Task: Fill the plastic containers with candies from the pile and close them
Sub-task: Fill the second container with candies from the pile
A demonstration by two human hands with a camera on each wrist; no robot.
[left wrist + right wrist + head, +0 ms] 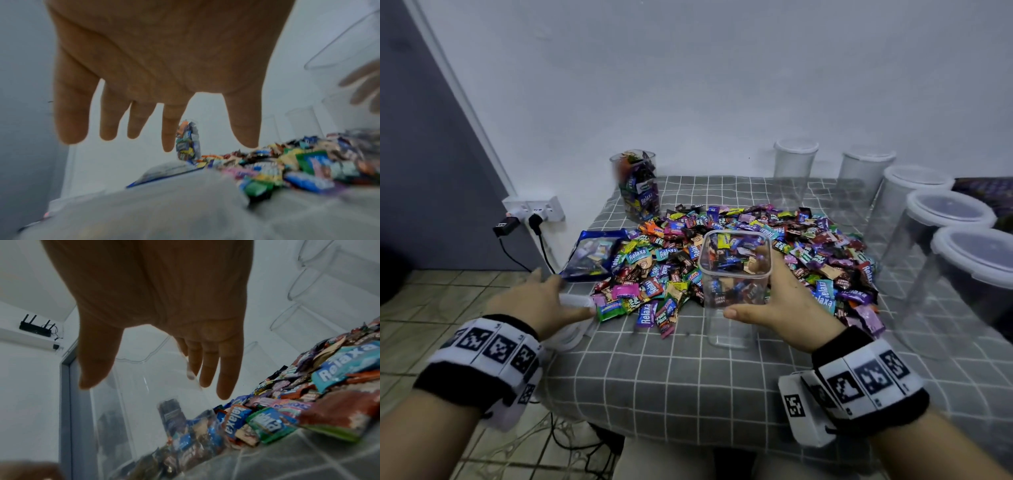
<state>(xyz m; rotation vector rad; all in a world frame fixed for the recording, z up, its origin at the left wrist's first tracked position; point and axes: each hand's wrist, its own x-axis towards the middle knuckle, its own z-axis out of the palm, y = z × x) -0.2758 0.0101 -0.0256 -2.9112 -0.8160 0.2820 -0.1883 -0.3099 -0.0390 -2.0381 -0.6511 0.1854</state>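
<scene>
A clear, lidless plastic container [734,291] stands at the near edge of the candy pile [661,260] on the grey checked cloth. My right hand [763,298] grips it, thumb on the near wall and fingers on the far side. In the right wrist view the hand [148,382] wraps the container [144,410]; wrappers [308,394] show through its walls, and I cannot tell whether any lie inside. My left hand [551,294] hovers with fingers spread over a white lid [577,301] at the table's left edge. The left wrist view shows that hand [207,146] holding nothing.
A container filled with candies [637,185] stands lidless at the back left. A blue candy bag [592,253] lies left of the pile. Several lidded empty containers [945,240] line the right side. A wall socket with plugs [534,209] and tiled floor lie to the left.
</scene>
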